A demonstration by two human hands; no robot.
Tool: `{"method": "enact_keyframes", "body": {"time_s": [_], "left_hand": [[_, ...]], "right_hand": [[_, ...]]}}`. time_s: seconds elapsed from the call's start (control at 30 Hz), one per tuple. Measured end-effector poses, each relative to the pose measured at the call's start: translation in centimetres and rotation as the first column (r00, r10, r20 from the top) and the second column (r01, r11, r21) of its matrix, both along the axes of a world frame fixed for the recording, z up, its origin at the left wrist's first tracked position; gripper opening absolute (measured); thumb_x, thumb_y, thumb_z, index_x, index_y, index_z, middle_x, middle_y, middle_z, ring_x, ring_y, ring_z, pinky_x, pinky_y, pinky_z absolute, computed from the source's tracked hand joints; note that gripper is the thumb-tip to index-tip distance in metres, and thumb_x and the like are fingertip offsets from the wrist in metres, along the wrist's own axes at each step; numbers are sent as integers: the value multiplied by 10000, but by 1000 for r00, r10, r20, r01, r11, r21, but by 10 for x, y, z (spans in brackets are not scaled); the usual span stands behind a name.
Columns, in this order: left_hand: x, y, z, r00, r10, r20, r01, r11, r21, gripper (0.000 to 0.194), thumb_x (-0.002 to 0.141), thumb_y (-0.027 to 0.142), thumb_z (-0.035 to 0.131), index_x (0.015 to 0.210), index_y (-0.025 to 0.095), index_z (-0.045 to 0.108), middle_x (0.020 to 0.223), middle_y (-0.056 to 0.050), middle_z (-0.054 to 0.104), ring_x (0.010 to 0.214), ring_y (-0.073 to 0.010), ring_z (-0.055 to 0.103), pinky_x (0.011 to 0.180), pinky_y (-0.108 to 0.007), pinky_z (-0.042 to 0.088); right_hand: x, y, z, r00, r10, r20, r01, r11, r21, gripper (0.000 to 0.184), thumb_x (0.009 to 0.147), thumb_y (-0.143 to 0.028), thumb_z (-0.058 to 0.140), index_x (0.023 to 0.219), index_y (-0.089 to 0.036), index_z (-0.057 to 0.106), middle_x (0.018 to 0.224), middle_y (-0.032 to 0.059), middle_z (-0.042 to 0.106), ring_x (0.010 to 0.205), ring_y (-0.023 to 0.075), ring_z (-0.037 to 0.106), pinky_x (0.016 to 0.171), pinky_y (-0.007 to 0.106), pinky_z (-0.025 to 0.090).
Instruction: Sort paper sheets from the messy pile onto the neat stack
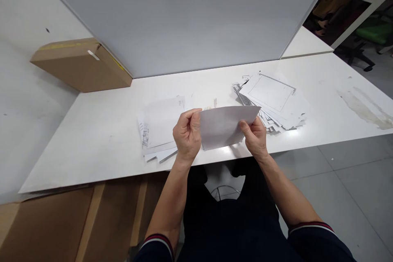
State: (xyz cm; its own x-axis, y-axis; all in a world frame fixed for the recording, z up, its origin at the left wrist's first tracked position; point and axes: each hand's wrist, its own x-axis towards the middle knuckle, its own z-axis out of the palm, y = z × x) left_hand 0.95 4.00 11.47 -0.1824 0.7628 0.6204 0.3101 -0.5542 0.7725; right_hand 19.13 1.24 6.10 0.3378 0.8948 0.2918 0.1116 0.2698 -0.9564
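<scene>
No text, label, brand, number or sign could be read. The top sheet (270,92) of the right-hand stack bore a thin printed frame with a small mark at one corner, too small to make out. The edges of the left-hand stack (144,135) showed dark print or drawings, blurred beyond reading. The folded paper (222,125) held by both hands showed a blank face. The cardboard box (81,65) carried a strip of tape, without legible lettering.

Both forearms reach forward, bare; left hand (187,135) and right hand (255,137) are raised level, fingers (192,118) curled shut in a pinch.
</scene>
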Motion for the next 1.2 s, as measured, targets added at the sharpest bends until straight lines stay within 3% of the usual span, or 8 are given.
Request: {"method": "enact_keyframes", "body": {"time_s": [0.17, 0.3, 0.47, 0.67, 0.87, 0.93, 1.03, 1.2], "left_hand": [[3, 4, 0, 997, 20, 70, -17, 999, -38, 212, 907, 371, 521, 856, 217, 658, 805, 0, 649, 777, -121, 608, 714, -272, 486], [2, 9, -2, 978, 62, 201, -47, 996, -82, 230, 896, 394, 534, 822, 204, 640, 797, 0, 641, 763, -114, 599, 704, -266, 481], [-2, 14, -9, 945, 53, 321, -16, 993, -116, 245, 884, 417, 542, 806, 199, 622, 796, -1, 638, 750, -113, 593, 688, -265, 479], [0, 12, -14, 898, 21, 439, 82, 974, -213, 263, 859, 442, 568, 808, 189, 617, 764, -7, 623, 728, -115, 596, 692, -276, 506], [4, -2, -32, 794, 33, 607, 235, 905, -356, 292, 822, 468, 600, 777, 182, 557, 722, 3, 599, 701, -111, 592, 698, -270, 509], [2, -11, -43, 849, 45, 527, 218, 878, -425, 297, 836, 476, 576, 779, 185, 558, 660, 19, 563, 626, -99, 555, 629, -240, 486], [-4, -21, -57, 977, -42, 209, 155, 812, -562, 316, 865, 470, 527, 716, 192, 549, 537, 45, 467, 501, -93, 461, 497, -214, 402], [-3, -22, -67, 940, -313, -134, 149, 731, -666, 317, 905, 403, 447, 669, 216, 544, 496, 39, 474, 467, -130, 477, 495, -252, 392]], "right_hand": [[1, 1, 0, 998, 42, -45, -43, 999, -23, 258, 798, -460, 626, 914, -234, 582, 839, 9, 617, 775, 154, 567, 713, 294, 470], [6, -2, -4, 981, 174, -92, -181, 980, -86, 269, 766, -446, 666, 879, -225, 561, 739, -19, 587, 663, 129, 536, 624, 261, 445], [9, -15, -4, 983, 156, 92, -134, 968, -210, 244, 809, -443, 617, 790, -205, 565, 691, -24, 541, 635, 121, 486, 588, 245, 397], [10, -34, 10, 930, 100, 354, -21, 976, -218, 202, 850, -404, 563, 788, -214, 534, 657, -25, 507, 604, 120, 458, 544, 234, 363], [13, -57, 14, 893, 201, 402, -59, 939, -339, 206, 877, -404, 512, 770, -230, 483, 570, -49, 415, 507, 107, 377, 461, 228, 302], [17, -68, 11, 891, 211, 401, -43, 920, -390, 274, 868, -412, 524, 688, -226, 433, 549, -54, 367, 493, 100, 341, 448, 228, 277], [26, -86, 5, 914, 236, 329, -42, 863, -503, 331, 840, -436, 561, 640, -219, 411, 555, -48, 389, 504, 99, 364, 453, 228, 291], [45, -104, 0, 971, 228, -78, -212, 657, -724, 288, 807, -487, 601, 836, -202, 576, 765, 10, 640, 685, 171, 594, 575, 268, 474]]}}
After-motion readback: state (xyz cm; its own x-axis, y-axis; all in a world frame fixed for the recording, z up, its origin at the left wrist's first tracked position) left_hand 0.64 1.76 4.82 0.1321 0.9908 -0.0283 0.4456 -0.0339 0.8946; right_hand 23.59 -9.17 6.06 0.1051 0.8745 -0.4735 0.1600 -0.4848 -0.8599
